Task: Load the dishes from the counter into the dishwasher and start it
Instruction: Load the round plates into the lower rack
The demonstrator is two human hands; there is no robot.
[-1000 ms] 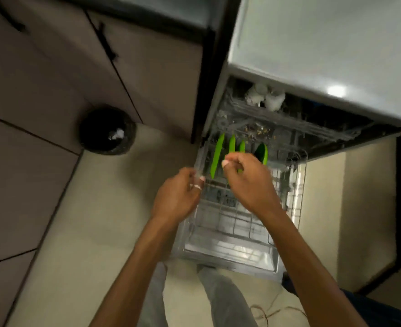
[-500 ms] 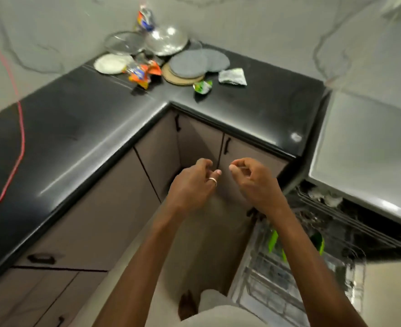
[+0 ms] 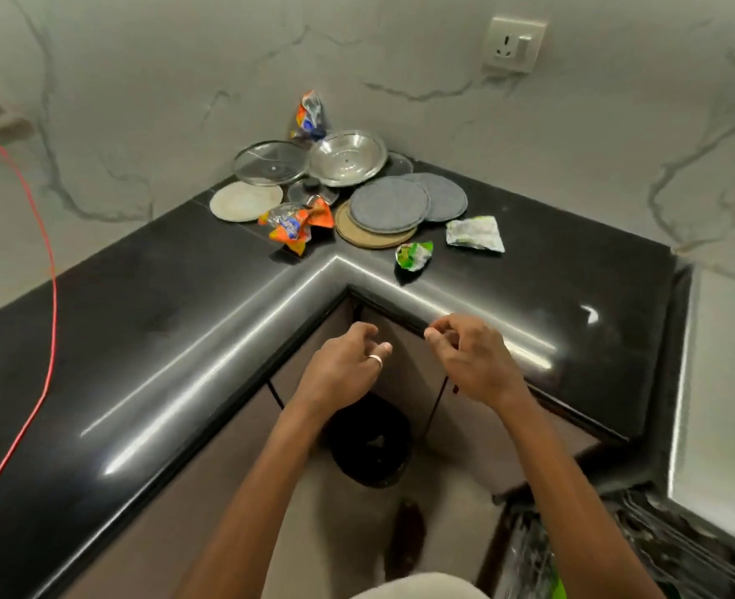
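plates on counter corner | dishwasher right | bin on floor

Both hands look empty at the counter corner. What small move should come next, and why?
Probably reach forward for the top grey plate: the left hand and right hand hold nothing, the dishes sit piled in the counter corner ahead, and that plate lies uncovered nearest them.

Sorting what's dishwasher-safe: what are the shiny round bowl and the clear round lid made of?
The shiny round bowl looks like polished steel, given its silvery glints. The clear round lid seems glass with a metal rim; it looks see-through.
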